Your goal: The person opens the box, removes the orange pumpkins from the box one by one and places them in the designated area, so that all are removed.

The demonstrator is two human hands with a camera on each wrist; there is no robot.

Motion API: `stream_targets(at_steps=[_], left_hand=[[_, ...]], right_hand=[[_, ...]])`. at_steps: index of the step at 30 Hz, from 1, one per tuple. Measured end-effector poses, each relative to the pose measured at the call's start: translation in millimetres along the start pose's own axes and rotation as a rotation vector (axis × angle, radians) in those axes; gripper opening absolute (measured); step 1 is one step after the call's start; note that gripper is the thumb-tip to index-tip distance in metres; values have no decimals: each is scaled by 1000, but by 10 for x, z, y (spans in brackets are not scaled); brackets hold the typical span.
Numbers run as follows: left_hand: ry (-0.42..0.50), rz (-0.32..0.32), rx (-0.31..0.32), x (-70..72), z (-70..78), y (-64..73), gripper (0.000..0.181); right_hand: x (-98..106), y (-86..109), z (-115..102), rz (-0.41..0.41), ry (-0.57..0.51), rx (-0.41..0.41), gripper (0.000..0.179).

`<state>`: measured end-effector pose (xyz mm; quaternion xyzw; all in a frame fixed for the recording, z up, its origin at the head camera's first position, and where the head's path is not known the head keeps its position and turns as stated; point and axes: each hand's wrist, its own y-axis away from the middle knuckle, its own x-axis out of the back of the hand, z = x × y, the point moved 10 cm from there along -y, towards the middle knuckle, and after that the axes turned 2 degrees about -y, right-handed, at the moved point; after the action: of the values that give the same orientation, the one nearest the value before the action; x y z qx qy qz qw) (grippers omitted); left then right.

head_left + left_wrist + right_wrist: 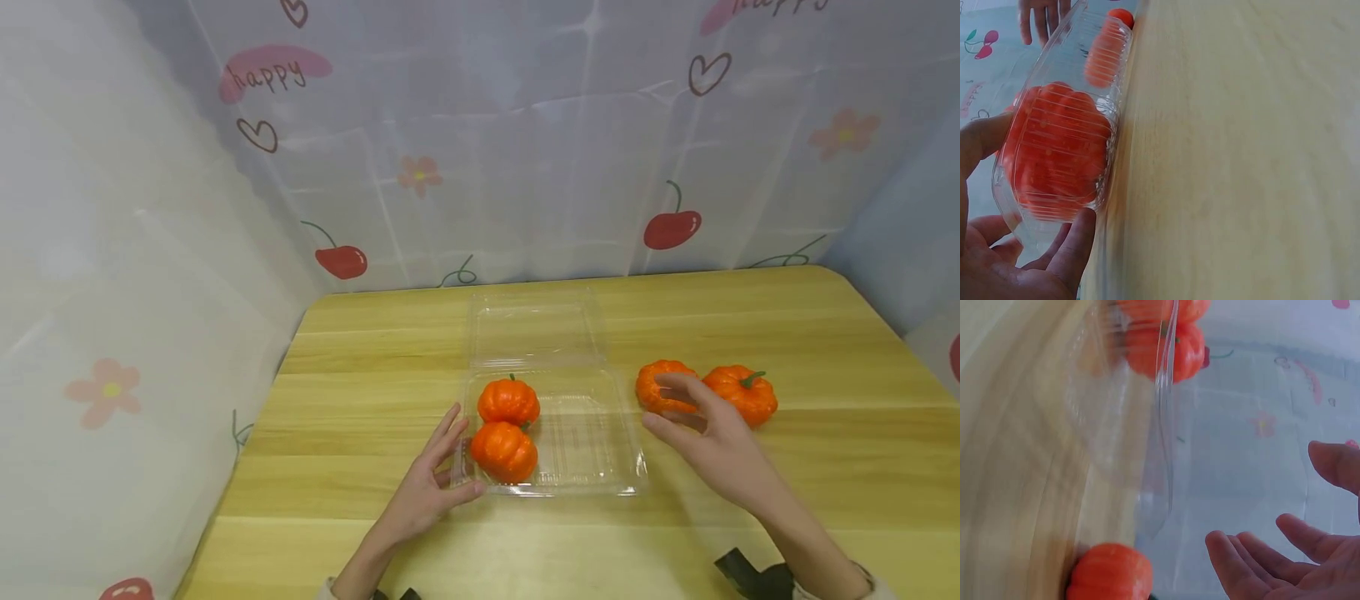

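A hinged clear plastic box point(588, 450) lies on the table with its lid point(536, 329) folded back. Two small orange pumpkins, a rear one point(508, 402) and a front one point(504, 452), sit in its left half. My left hand point(422, 497) spreads its fingers and thumb around the box's front left corner, touching its wall. Over to the right, my right hand point(723, 450) hovers with loosely bent fingers and nothing between them. It partly hides one loose pumpkin point(658, 377); beside that lies another pumpkin point(742, 396) with a green stem.
The wooden tabletop point(360, 367) runs back to a printed curtain point(510, 167) with cherries, hearts and flowers. A similar pale curtain point(112, 275) closes off the left side. Black straps point(753, 575) show at the wrists.
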<state>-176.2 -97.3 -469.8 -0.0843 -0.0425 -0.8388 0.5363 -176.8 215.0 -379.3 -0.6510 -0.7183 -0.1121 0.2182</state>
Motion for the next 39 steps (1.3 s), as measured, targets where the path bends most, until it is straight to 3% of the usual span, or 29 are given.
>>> stream_targets(at_steps=[6,16,22,39], left_hand=[[16,-4,-5,0,11,1,88],[4,-7,-25,-5,25,-25,88],[-6,-7,4,-12,1,-5,89],[8,2,10,-21,20,-11,86]], right_hand=[[-387,-48,-105,-119,-45,18,52],[-957,-66,-137,-287,-10,53,51],[-1168,-55,-163,-359,-33,62,57],[-1559,-147,-238,-445,-115,86,60]])
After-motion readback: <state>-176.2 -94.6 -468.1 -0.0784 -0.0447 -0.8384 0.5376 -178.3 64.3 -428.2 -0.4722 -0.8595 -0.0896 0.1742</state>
